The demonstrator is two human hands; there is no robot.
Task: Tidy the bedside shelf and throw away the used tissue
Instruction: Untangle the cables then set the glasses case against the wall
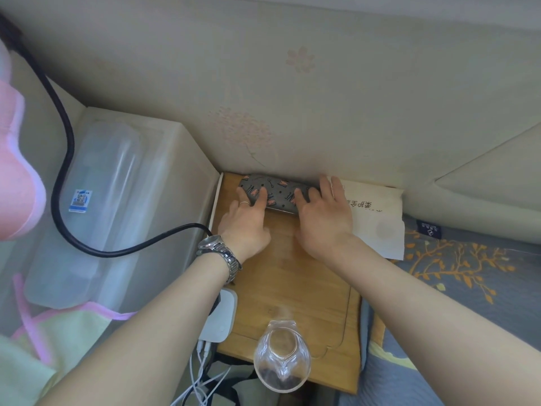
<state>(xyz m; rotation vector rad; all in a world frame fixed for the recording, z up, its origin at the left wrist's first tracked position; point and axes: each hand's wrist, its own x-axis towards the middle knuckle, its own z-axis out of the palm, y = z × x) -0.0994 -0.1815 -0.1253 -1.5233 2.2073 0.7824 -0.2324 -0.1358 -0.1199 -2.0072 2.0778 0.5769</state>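
A grey patterned case (276,192) lies at the back of the wooden bedside shelf (292,276), against the wall. My left hand (244,222), with a ring and a wristwatch, rests its fingers on the case's left part. My right hand (323,218) has its fingers on the case's right end. Both hands press on the case with fingers spread. A white tissue pack (377,218) with printed characters lies just right of my right hand, partly over the shelf's edge. No loose used tissue is in view.
A clear glass jug (281,357) stands at the shelf's front edge. A white box (219,317) with white cables sits at the front left. A translucent partition (117,206) and a black cable (63,159) are on the left. Patterned bedding (456,273) lies to the right.
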